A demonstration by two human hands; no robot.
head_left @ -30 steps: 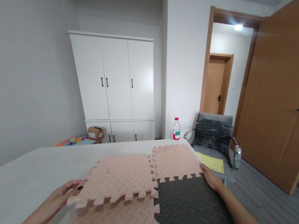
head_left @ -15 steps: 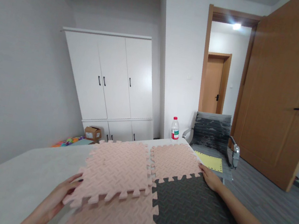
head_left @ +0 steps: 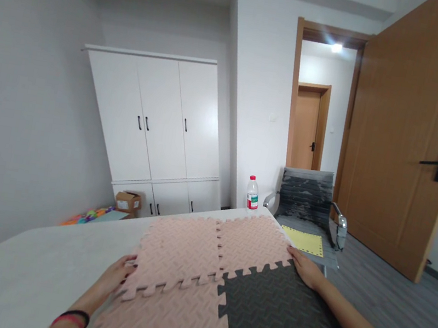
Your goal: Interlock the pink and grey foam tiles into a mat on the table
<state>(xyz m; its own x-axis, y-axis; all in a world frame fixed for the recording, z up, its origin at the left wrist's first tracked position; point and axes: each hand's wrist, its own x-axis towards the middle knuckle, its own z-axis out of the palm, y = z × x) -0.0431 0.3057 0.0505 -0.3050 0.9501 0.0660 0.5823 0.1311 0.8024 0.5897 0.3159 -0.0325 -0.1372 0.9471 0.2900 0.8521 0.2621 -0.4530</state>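
Note:
My left hand (head_left: pixel 115 275) is closed on the left edge of the far-left pink foam mat tile (head_left: pixel 178 249), its fingertips on the toothed rim. This tile sits slightly raised along its near edge, over the near pink foam mat tile (head_left: pixel 164 322). My right hand (head_left: pixel 308 268) grips the right edge of the far-right pink foam mat tile (head_left: pixel 252 241), close to the corner of the black foam mat tile (head_left: pixel 294 320); part of its fingers is hidden. Between the two far pink tiles the teeth appear meshed.
The tiles lie on a white table (head_left: pixel 40 269). A red-capped bottle (head_left: pixel 253 193) stands at its far edge. Beyond are a grey chair (head_left: pixel 305 197) with a yellow foam tile (head_left: pixel 303 240) on it, a cardboard box (head_left: pixel 128 202), a white cabinet (head_left: pixel 155 120) and an open door (head_left: pixel 406 138).
My left hand has pushed the far-left pink tile right and down, closing the gap beside the far-right tile. My right hand stays at the right edge. The view has shifted slightly.

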